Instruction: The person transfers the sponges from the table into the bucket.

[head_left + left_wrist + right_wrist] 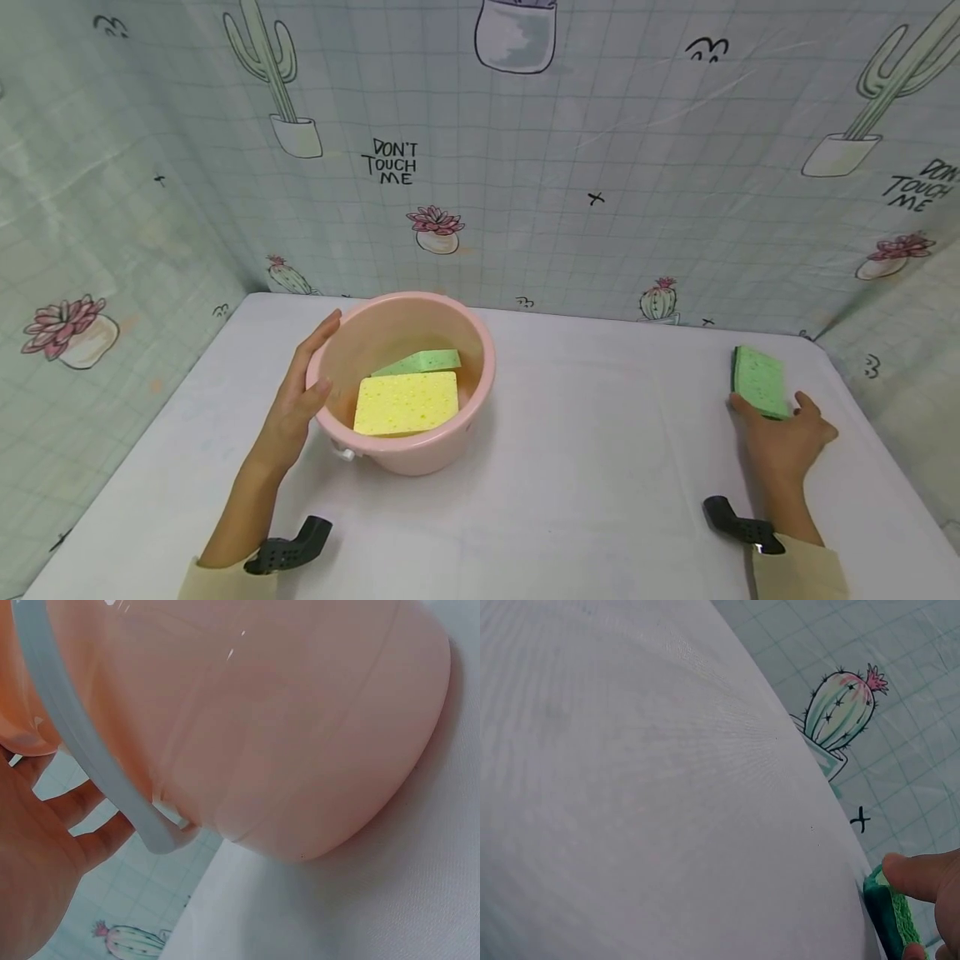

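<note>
A pink bucket point(480, 367) with a pale handle point(82, 742) stands left of the table's middle. Inside it lie a yellow sponge point(407, 405) and a green sponge point(423, 361) behind that one. My left hand point(296, 408) holds the bucket at its left side, thumb at the rim and fingers spread along the outer wall. Far to the right, my right hand point(783, 442) pinches the near end of another green sponge point(760, 379), which has a dark green edge. Only the thumb and part of that hand show in the right wrist view.
The white table point(585, 467) has its back edge against a cactus-print cloth point(525, 167), which also hangs at both sides. Each wrist wears a black strap-like device, one at the left wrist point(288, 550) and one at the right.
</note>
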